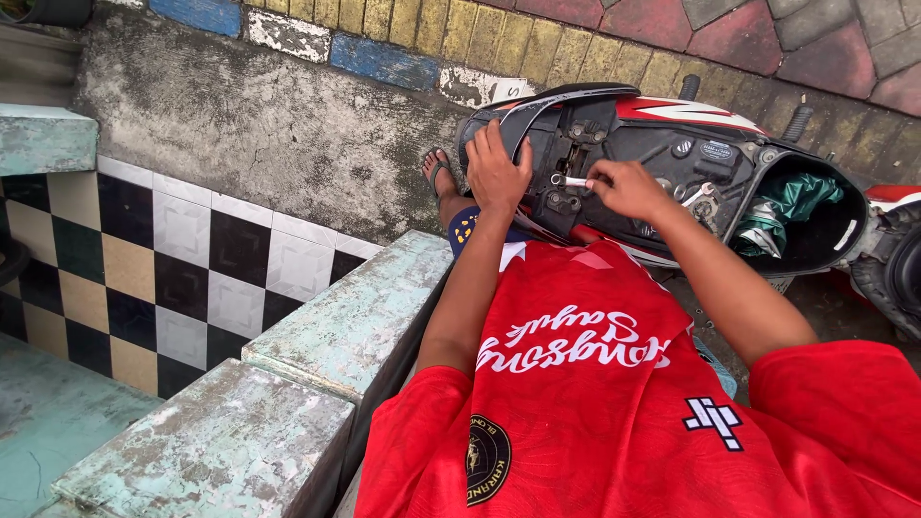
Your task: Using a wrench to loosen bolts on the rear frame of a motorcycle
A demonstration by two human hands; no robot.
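Head view: nearest, my red shirt. Beyond, my left hand lies spread flat on the scooter's open frame to steady it, while my right hand pinches a small wrench (fingers clamped on its shank) at a fitting. Farthest, the storage tub holds green cloth.

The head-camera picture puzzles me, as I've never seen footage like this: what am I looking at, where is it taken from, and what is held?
The camera sits on a person's head and looks down past their red shirt. They work bare-handed on a scooter with its seat off, which shows dark inner parts. The left hand rests flat on the rear frame. The right hand pinches a small silver wrench between its fingers. A green cloth lies in the storage tub. A pale concrete ledge and checkered tiles lie to the left.
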